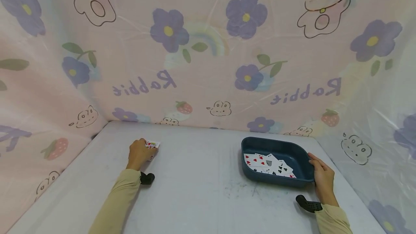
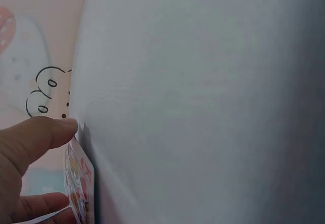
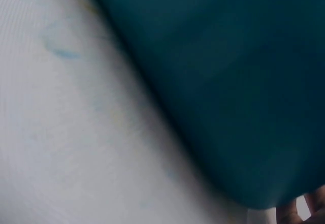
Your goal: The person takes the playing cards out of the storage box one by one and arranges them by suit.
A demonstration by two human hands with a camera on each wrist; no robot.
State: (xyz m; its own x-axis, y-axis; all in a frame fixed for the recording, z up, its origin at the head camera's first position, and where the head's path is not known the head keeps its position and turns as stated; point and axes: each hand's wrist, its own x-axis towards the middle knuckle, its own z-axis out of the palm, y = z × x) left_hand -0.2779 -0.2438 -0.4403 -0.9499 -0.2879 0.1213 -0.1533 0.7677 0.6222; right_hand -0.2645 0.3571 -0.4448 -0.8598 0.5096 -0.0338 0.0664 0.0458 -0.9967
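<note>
In the head view my left hand, over the left part of the table, pinches a playing card with a red and yellow court picture. The left wrist view shows that card standing steeply on its edge at the table surface, the thumb at its top corner and other fingers behind it. At the right, a dark blue rectangular tray contains several playing cards, mostly face up, gathered toward its left and front. My right hand grips the tray's right end, its fingers at the rim.
A white-covered table lies under both hands, with grey smudges in front of the tray. Pink patterned curtains close off the back and sides. Each wrist carries a black camera mount, one beside the left sleeve.
</note>
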